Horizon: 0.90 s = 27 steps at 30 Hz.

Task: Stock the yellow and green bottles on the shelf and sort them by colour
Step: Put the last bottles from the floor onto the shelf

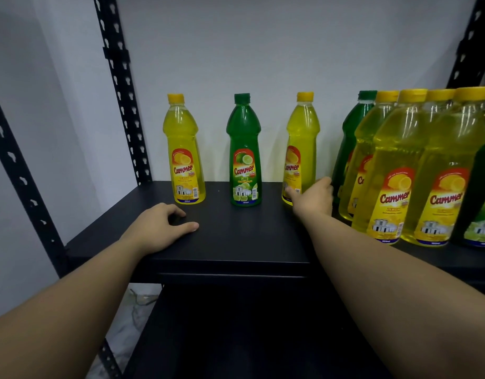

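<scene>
if we pull too fast, our right hand (312, 199), fingers curled round the lemon bottle (301, 149), may knock the crowded bottles (400, 170); left hand (162, 228) rests loose.

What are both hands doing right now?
Left hand: open, resting on the shelf, holding nothing.
Right hand: gripping the yellow bottle.

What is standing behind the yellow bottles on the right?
A green bottle with a green cap stands behind the crowded yellow bottles. They cover its lower part and whatever else is behind.
</scene>
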Tool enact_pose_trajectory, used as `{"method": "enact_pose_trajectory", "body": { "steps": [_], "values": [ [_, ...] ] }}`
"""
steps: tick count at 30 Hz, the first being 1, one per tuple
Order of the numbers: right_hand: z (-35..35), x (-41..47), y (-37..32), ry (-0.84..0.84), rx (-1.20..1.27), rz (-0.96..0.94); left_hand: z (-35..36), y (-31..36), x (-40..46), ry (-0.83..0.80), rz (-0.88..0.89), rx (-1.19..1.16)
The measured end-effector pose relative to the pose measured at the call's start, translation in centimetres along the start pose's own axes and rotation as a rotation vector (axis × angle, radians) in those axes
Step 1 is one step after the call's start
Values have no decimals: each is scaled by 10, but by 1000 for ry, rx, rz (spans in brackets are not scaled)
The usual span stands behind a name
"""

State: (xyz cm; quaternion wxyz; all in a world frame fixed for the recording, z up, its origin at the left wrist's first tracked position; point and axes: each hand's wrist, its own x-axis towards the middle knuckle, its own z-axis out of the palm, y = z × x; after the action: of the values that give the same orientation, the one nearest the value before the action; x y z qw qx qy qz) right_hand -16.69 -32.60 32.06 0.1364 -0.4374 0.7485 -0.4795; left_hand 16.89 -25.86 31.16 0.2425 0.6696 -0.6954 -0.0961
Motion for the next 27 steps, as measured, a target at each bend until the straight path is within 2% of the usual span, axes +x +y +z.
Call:
{"method": "enact_pose_trajectory", "body": {
  "steps": [12, 20, 27],
  "values": [
    [-26, -38, 12, -174, -54, -128, -2, 3, -2, -4, -8, -3],
    [-35, -68, 7, -553, 112, -317, -6, 5, -9, -19, -10, -7],
    [8, -86, -26, -706, 153, -374, -7, 2, -7, -22, -43, -135]
  ]
}}
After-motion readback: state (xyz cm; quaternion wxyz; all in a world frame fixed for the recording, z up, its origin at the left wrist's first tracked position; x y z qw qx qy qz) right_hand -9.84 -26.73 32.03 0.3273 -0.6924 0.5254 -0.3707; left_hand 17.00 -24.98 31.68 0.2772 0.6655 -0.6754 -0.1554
